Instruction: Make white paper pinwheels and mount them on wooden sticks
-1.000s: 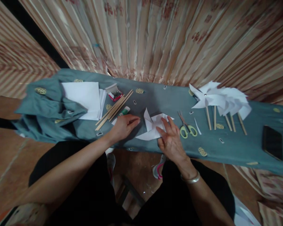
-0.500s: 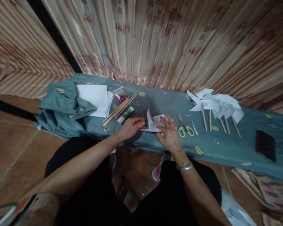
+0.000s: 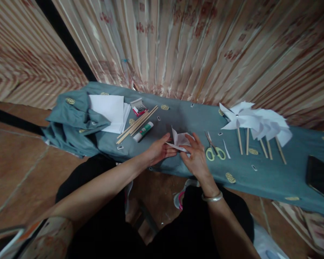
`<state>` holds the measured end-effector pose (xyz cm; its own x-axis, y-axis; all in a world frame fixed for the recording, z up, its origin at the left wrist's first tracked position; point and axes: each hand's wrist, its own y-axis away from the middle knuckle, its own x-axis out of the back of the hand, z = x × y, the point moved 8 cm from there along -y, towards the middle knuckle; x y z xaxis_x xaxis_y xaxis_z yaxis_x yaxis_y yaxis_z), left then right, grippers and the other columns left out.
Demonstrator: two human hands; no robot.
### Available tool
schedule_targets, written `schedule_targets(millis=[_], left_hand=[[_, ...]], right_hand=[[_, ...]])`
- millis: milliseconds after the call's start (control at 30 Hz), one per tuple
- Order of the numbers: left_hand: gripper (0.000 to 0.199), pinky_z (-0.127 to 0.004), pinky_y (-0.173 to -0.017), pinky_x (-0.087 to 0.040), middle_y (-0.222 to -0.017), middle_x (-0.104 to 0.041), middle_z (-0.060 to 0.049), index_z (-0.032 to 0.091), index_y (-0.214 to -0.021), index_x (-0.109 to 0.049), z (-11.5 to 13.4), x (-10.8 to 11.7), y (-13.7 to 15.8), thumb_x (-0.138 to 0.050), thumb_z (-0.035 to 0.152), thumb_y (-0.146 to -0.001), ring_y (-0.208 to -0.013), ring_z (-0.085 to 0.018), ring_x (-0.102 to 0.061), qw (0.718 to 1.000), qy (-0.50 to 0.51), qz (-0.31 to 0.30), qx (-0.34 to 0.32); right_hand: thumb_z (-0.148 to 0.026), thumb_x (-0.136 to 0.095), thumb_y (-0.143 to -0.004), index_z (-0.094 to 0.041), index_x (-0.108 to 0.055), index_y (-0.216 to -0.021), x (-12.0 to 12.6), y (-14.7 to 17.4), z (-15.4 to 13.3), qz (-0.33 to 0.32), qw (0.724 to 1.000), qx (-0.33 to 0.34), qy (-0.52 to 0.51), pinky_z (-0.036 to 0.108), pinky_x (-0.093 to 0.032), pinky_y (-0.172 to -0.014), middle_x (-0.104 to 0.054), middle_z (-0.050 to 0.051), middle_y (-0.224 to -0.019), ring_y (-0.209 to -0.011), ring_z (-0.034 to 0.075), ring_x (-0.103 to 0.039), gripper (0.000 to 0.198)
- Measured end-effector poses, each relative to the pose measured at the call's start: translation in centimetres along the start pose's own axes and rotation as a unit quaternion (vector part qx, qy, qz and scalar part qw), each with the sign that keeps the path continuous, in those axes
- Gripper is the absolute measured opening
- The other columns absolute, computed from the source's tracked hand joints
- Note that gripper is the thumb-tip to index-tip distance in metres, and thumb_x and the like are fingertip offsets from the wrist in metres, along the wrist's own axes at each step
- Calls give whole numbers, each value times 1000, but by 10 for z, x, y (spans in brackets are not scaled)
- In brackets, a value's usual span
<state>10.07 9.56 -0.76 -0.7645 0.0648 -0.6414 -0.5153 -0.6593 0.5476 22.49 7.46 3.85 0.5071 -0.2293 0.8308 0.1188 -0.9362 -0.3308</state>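
Observation:
A creased sheet of white paper (image 3: 181, 139) is held between my two hands near the front of the cloth-covered table, one pointed flap standing up. My left hand (image 3: 162, 148) grips its left edge, the thumb above and the fingers underneath. My right hand (image 3: 194, 154) holds the right part, with fingers over the top of the paper. Right of that hand lie scissors (image 3: 215, 150) with green handles, slightly spread, and a thin paper strip (image 3: 226, 149). To the left are a glue stick (image 3: 143, 131) and several wooden sticks (image 3: 137, 125).
A stack of white paper (image 3: 108, 111) and a small red-and-white box of pins (image 3: 139, 108) lie at the left. Several paper pinwheels on sticks (image 3: 241, 120) rest at the right, with a dark phone (image 3: 319, 176) beyond. A curtain (image 3: 162, 46) hangs behind the table (image 3: 178, 111).
My left hand has turned and slid its fingers under the paper, whose left side is now raised. The right hand stays on the right part. The view has shifted slightly.

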Motion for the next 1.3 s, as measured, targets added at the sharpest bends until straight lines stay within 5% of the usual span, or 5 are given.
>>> schedule_targets(millis=[267, 467, 700, 967, 1300], left_hand=[[35, -28, -81, -50, -86, -74, -7, 14, -98, -70, 5, -4, 4, -49, 42, -97, -76, -15, -67, 999, 21, -12, -33], [30, -25, -76, -49, -83, -75, -6, 13, -89, -74, 32, -13, 10, -70, 41, -80, -74, -15, -66, 991, -25, -45, -126], [40, -28, -74, -50, -82, -76, -10, 10, -90, -75, 52, -19, 15, -80, 43, -68, -73, -19, -69, 983, -92, -62, -146], [35, -25, -64, -51, -77, -76, -7, 10, -81, -74, 54, -15, 20, -89, 23, -52, -62, -15, -66, 982, -80, 23, -170], [31, -24, -62, -53, -72, -75, -5, 10, -78, -73, 55, -15, 17, -87, 17, -52, -60, -14, -66, 980, -56, 46, -183]], right_hand=[[-14, -53, -83, -16, -73, -103, 9, 5, -25, 31, 999, 33, 13, 57, -40, -110, -52, 15, -145, -146, 34, -31, 28], [-10, -55, -78, -19, -56, -129, 20, 6, -47, 69, 994, 84, 21, 60, -36, -110, -34, 14, -157, -149, 35, -24, 52], [-9, -55, -75, -20, -48, -137, 32, 2, -60, 94, 988, 116, 48, 59, -33, -112, -27, 13, -160, -149, 36, -21, 63], [-10, -52, -76, -17, -46, -139, 29, 3, -70, 99, 986, 113, 75, 59, -32, -110, -26, 16, -160, -149, 37, -21, 63], [-9, -52, -78, -18, -44, -140, 29, 1, -70, 94, 987, 103, 74, 59, -34, -110, -20, 16, -162, -150, 37, -18, 63]])
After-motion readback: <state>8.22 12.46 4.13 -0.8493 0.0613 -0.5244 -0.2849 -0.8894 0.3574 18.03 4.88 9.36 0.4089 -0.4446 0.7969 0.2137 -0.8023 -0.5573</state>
